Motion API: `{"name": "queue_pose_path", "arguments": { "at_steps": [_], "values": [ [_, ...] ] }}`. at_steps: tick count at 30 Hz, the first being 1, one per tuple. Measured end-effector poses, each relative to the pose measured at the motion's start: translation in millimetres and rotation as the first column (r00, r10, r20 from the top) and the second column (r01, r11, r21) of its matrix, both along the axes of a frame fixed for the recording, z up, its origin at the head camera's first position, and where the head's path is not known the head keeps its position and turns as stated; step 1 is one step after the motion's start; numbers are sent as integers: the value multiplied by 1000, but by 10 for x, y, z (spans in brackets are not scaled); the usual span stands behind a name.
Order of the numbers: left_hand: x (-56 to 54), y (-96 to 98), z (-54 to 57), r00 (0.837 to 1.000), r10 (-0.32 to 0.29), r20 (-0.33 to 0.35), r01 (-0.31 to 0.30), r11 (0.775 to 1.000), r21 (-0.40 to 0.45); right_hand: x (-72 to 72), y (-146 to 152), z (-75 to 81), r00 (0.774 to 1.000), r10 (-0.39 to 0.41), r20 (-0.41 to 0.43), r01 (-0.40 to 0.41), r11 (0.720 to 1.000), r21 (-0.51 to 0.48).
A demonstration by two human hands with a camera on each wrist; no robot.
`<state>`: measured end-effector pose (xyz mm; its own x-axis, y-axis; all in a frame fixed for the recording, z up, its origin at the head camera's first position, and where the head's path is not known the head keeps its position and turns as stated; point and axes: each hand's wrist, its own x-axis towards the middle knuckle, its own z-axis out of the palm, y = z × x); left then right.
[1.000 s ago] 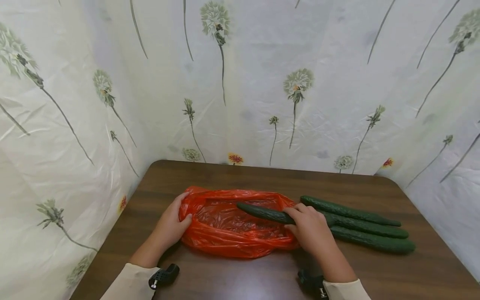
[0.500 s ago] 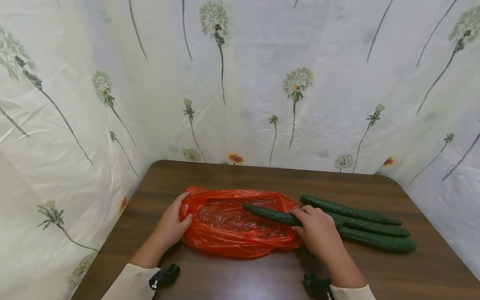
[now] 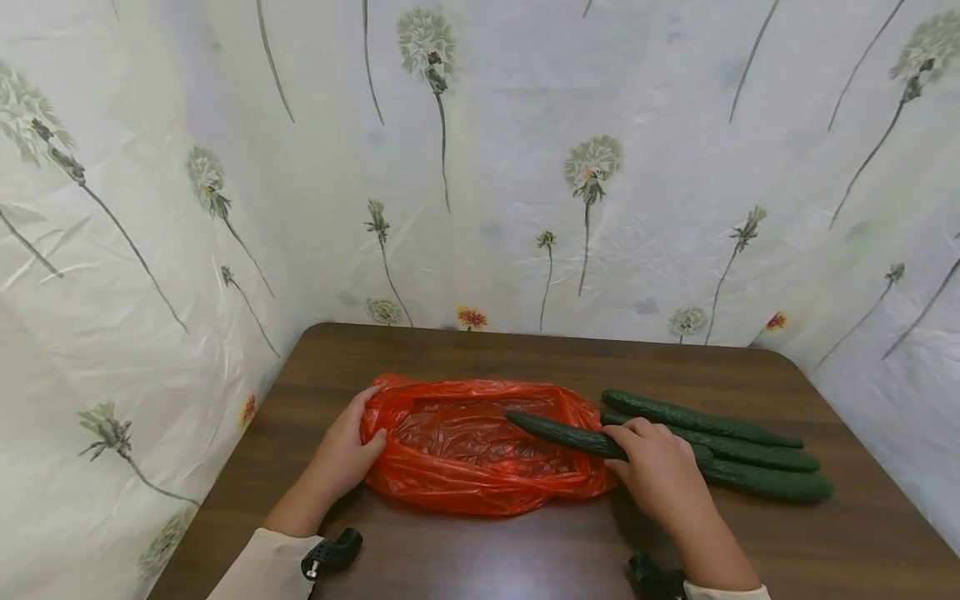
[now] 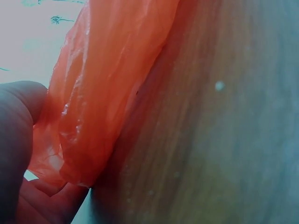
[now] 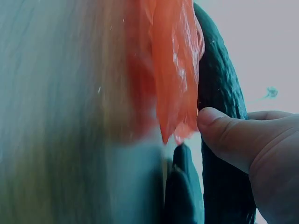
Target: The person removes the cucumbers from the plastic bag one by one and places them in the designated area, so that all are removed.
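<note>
A red plastic bag (image 3: 480, 492) lies on the table with its mouth spread wide. My left hand (image 3: 347, 446) holds the bag's left end, thumb at the near side and fingers at the far side. In the left wrist view, the red film (image 4: 112, 93) sits between thumb and fingers. My right hand (image 3: 663, 467) grips a long dark green cucumber (image 3: 558, 432) around its middle. Its tip points left over the bag's opening, above the right rim. The right wrist view shows my thumb (image 5: 229, 133) pressed against that cucumber (image 5: 219, 74), beside the bag's edge.
Three more cucumbers lie side by side at the right: a back one (image 3: 697, 417), a middle one (image 3: 757, 454) and a front one (image 3: 772, 483), their left parts partly hidden by my hand. Behind the brown wooden table (image 3: 480, 354) hangs a flower-printed cloth (image 3: 495, 167).
My right hand has moved to the right with the cucumber, drawing its tip back from over the bag's middle. The left hand stays at the bag's left end.
</note>
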<state>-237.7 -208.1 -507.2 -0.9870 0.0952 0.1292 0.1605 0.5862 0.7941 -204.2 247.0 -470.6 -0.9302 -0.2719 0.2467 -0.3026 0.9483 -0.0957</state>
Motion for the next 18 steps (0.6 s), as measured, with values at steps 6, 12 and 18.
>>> {"name": "queue_pose_path", "arguments": {
  "at_steps": [6,12,18],
  "values": [
    [-5,-5,-9,1000,7,2,-7,1000,-6,33,133,-36,1000,-11,2,11,1000,-5],
    [0,-23,-2,1000,11,3,-11,1000,-17,73,229,-79,1000,14,-16,-14,1000,-6],
    [-14,-14,-17,1000,-2,-1,2,1000,-12,144,353,-64,999,-32,24,32,999,1]
  ]
}}
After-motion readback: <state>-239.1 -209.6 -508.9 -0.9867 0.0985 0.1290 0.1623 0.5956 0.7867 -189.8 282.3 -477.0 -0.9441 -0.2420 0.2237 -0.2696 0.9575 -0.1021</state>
